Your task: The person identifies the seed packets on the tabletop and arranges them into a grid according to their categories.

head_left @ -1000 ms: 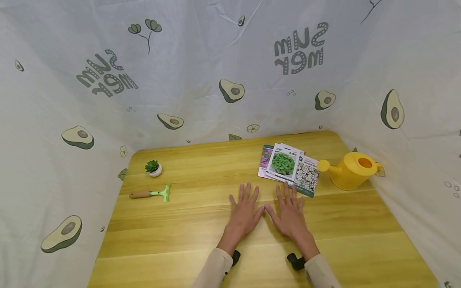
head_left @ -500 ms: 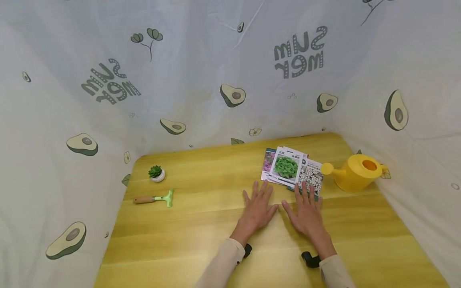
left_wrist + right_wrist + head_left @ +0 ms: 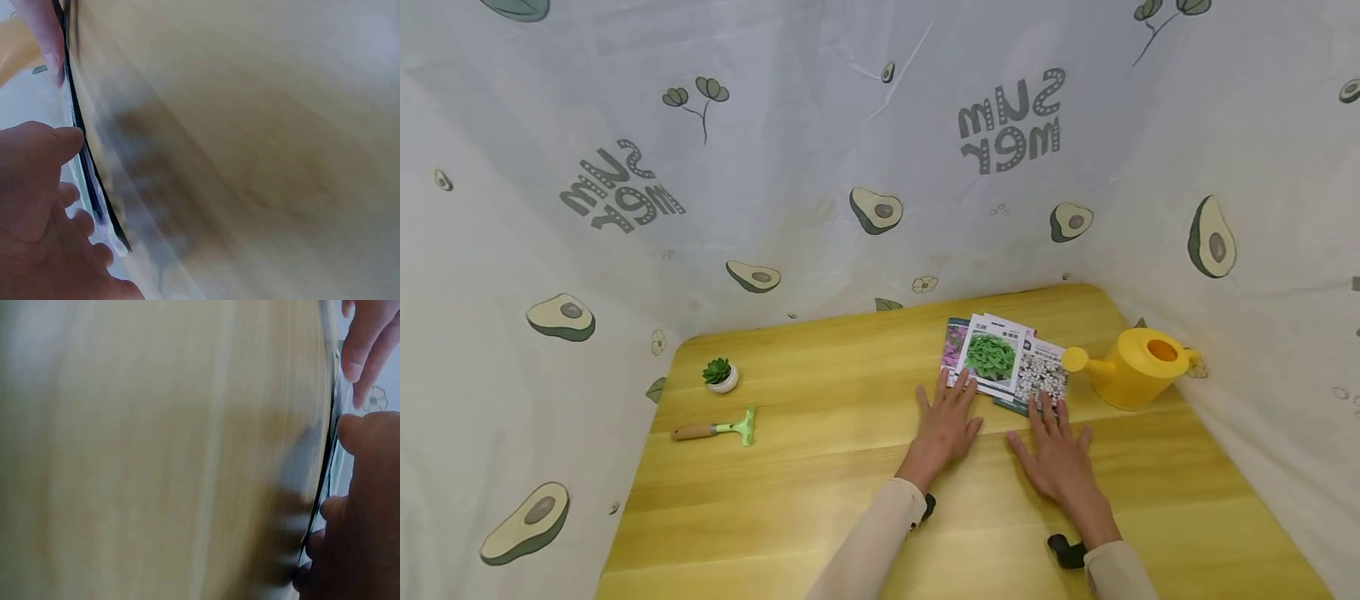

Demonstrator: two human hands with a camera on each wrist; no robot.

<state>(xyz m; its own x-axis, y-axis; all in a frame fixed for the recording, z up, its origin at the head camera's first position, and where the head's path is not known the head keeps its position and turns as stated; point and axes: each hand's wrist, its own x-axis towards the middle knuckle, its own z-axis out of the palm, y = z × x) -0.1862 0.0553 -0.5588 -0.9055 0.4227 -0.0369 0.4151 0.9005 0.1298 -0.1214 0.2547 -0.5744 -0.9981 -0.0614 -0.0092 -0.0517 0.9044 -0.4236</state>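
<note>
Several seed packets lie fanned in a stack at the back right in the head view. On top is one with green leaves (image 3: 991, 357); a pink-flowered one (image 3: 953, 340) shows at its left and a white-flowered one (image 3: 1042, 375) at its right. My left hand (image 3: 946, 427) is spread flat, its fingertips over the stack's lower left edge. The straight fingers of my right hand (image 3: 1062, 460) reach the lower edge of the white-flowered packet. In the left wrist view, the left hand (image 3: 31, 187) appears beside the packets' thin edges. The right wrist view shows the right hand (image 3: 375, 487) along the same edges.
A yellow watering can (image 3: 1131, 371) stands right of the packets, its spout toward them. At the left are a small potted succulent (image 3: 721, 375) and a green hand tool with a wooden handle (image 3: 715, 430). Avocado-print cloth (image 3: 820, 150) hangs around the wooden table (image 3: 790, 508).
Both hands have moved forward and right across the table to the packets' near edge, and they have spread farther apart. The packets, watering can, succulent and hand tool stay in place.
</note>
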